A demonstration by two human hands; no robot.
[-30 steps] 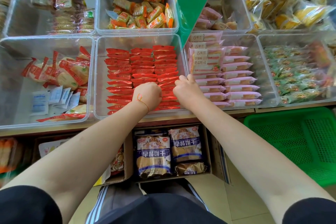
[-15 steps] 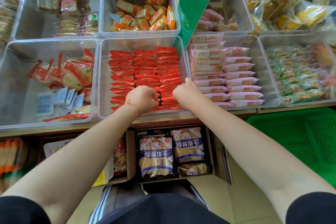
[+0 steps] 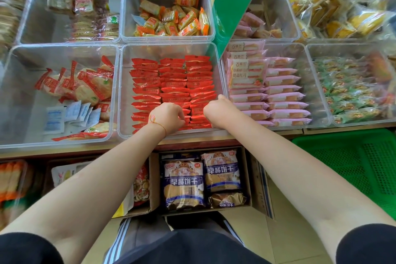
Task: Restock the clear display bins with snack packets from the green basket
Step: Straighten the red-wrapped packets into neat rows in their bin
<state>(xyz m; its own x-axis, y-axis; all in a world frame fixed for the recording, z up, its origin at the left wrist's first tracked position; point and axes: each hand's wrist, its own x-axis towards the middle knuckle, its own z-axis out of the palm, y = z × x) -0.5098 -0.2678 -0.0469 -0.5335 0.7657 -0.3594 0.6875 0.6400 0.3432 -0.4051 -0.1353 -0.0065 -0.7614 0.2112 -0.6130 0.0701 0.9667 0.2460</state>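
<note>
Down at the near end of the middle clear bin (image 3: 124,92), both hands are in among the red packets (image 3: 171,79). Left hand (image 3: 168,117) has its fingers curled down onto the front rows, looks like it's pinching a packet or two, though the fingertips are mostly hidden so can't say exactly which. Right hand (image 3: 218,112) is curled into a loose fist just beside it, thumb poking up toward the bin's right wall; honestly can't tell if it's got anything in it. Red packets run in three neat rows away from the fingers. Pink packets (image 3: 285,96) fill the bin just right of the right hand. Green basket (image 3: 351,156) sits lower down, well off to the right of both hands.
</note>
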